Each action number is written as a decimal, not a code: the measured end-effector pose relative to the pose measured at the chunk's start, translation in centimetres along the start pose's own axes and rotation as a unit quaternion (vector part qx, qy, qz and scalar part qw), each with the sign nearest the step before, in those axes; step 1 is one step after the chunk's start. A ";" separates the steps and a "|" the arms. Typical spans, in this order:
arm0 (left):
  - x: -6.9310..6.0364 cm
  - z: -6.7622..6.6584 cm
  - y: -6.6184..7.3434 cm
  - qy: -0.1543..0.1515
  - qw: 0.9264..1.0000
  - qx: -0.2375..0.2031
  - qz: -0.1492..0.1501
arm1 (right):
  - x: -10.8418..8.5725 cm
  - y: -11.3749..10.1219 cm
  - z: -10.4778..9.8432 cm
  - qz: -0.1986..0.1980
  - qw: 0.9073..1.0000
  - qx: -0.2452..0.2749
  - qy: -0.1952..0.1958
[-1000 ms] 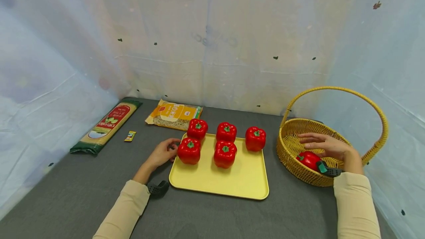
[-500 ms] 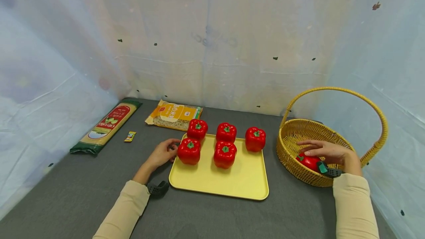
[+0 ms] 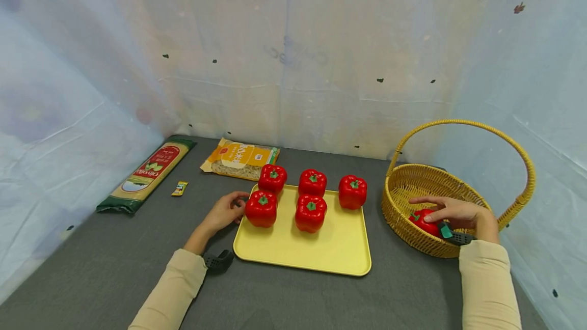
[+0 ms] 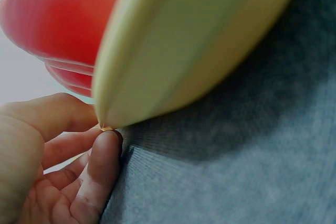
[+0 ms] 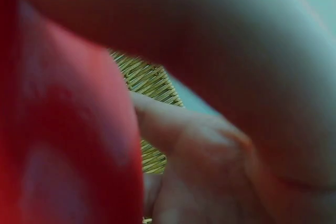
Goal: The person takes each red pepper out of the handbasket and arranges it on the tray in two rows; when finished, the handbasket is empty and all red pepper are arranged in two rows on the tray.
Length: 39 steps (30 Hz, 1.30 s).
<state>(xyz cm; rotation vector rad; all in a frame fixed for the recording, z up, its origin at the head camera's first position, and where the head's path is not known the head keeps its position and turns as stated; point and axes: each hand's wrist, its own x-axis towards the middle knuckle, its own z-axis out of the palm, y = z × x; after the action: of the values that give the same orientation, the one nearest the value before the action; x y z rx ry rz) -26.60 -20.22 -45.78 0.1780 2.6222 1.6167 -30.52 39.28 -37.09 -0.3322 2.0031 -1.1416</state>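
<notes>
In the head view, my right hand point(image 3: 458, 211) is inside the yellow wicker basket point(image 3: 398, 225), gripping a red bell pepper point(image 3: 421, 222) with the thumb over its top. Up close in the right wrist view, this bell pepper point(image 5: 73, 135) fills the left side, and curled fingers partly surround it. My left hand point(image 3: 224, 211) is at the left edge of a yellow tray point(image 3: 302, 252). Thumb and fingers pinch the tray's rim point(image 4: 113, 77) in the left wrist view. Several red bell peppers with green stems, one of them a front-left pepper point(image 3: 261, 209), stand upright on the tray.
Behind the tray lies an orange grain packet point(image 3: 240, 159). A long green-and-gold packet point(image 3: 149, 173) and a small yellow sachet point(image 3: 180, 188) lie at left on the grey cloth point(image 3: 293, 299). The basket's tall handle point(image 3: 463, 122) arches over its opening. Pale curtains hang behind.
My right hand has lowered and moved slightly left onto the bell pepper in the basket, its thumb now over the pepper. The left hand and the tray have stayed put.
</notes>
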 end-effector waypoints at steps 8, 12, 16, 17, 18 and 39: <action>0.0 0.0 0.1 -0.001 1.000 -0.003 0.000 | -0.1 0.1 -0.1 -0.016 1.000 -0.001 -0.015; 0.0 0.0 0.2 -0.002 1.000 -0.003 -0.001 | -0.2 0.0 -0.1 -0.018 1.000 -0.003 -0.009; 0.0 0.0 0.2 -0.004 1.000 -0.004 -0.001 | -0.3 0.0 -0.2 -0.012 1.000 -0.005 0.015; 0.0 0.0 0.2 -0.004 1.000 -0.004 0.000 | -0.4 -0.1 -0.2 -0.011 1.000 -0.008 0.023; 0.0 0.0 0.3 -0.004 1.000 -0.004 0.000 | -0.4 -0.1 -0.2 -0.012 0.999 -0.012 0.031; 0.0 -0.1 0.2 -0.001 1.000 0.001 -0.005 | -1.7 -2.6 1.5 -0.148 0.961 -0.059 0.226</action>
<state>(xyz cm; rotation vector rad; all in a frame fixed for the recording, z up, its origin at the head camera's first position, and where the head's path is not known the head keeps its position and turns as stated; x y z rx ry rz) -26.60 -20.22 -45.61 0.1654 2.6178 1.6103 -28.71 37.88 -34.47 -0.4771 2.4900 -1.3803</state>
